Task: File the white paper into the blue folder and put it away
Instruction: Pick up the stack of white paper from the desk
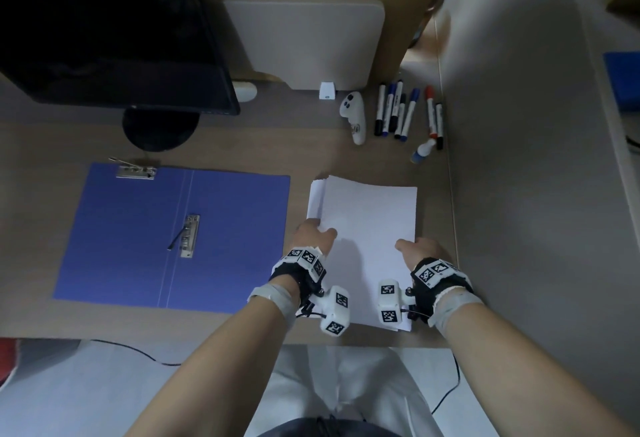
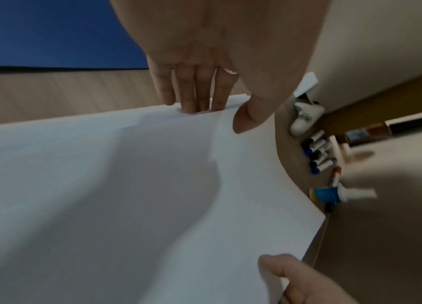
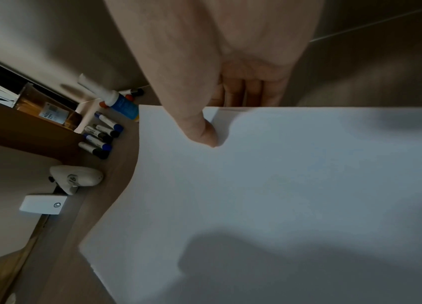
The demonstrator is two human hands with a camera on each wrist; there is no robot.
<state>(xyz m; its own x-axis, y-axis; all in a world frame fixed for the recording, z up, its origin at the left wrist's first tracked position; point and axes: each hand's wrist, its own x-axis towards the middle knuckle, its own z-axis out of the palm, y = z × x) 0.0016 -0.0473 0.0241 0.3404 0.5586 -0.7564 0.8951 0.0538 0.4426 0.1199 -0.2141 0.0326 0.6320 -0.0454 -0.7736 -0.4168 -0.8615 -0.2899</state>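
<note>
On the right part of the table [image 1: 242,146] lies the paper [image 1: 370,208], a stack of white sheets, and both hands hold it at its sides. The left hand [image 1: 313,234] grips the left edge: in the left wrist view its thumb lies on top of the sheet and its fingers [image 2: 191,90] go under the edge. The right hand [image 1: 420,249] grips the right edge in the same way, thumb on top, fingers curled below. The top sheets look a little shifted from the ones under them at the far left corner, so the stack is not yet even.

The folder [image 1: 173,236] lies open and flat on the left, just beside the paper but apart from it. Its clip [image 1: 136,172] at the far left corner and the metal clamp [image 1: 188,236] near the spine hold nothing; I cannot tell surely if the clip is lifted.

I judge the task to be at its beginning. The folder is open and ready, but no sheet is inside it. What is left: to square the stack, to carry it onto the folder, to fix it under a clamp, to close the cover, and to put the folder away. Where it should go, the pictures do not show.

Far on the table lie markers [image 1: 398,111], a white controller [image 1: 355,118] and a monitor [image 1: 114,31], all well apart from the paper.
</note>
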